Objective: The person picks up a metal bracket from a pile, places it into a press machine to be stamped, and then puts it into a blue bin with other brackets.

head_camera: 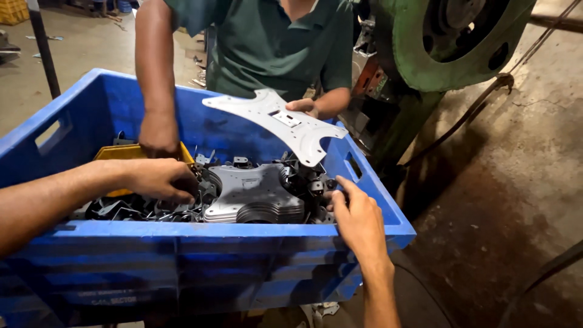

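While both of the wearer's hands reach into the blue plastic crate [243, 240], the stack of flat grey metal plates [255, 197] lies inside it near its front wall, faces up, long axis running roughly parallel to that wall. Dark smaller stamped parts [143, 209] surround the stack on both sides.

Left hand [161, 179]: inside the crate, left of the stack, palm down on the dark parts. Its fingers [182, 193] are curled down into the parts; whether they grasp one cannot be told.

Right hand [358, 218]: at the crate's front right corner, just right of the stack. Its fingers [339, 197] are loosely bent, tips touching the dark parts beside the stack's right edge; nothing is seen gripped.

A co-worker in a green shirt [267, 48] stands behind the crate's far wall. One co-worker's hand [159, 135] rests on a yellow tray [121, 153] in the crate's rear left. The other co-worker's hand [303, 107] holds a single light grey winged plate [285, 121] above the crate's rear right, tilted, long axis running from rear left down to front right.

A faint raised marking sits low on the crate's front wall. A green machine [437, 48] stands beyond the crate's right rear, on a concrete floor [516, 182].
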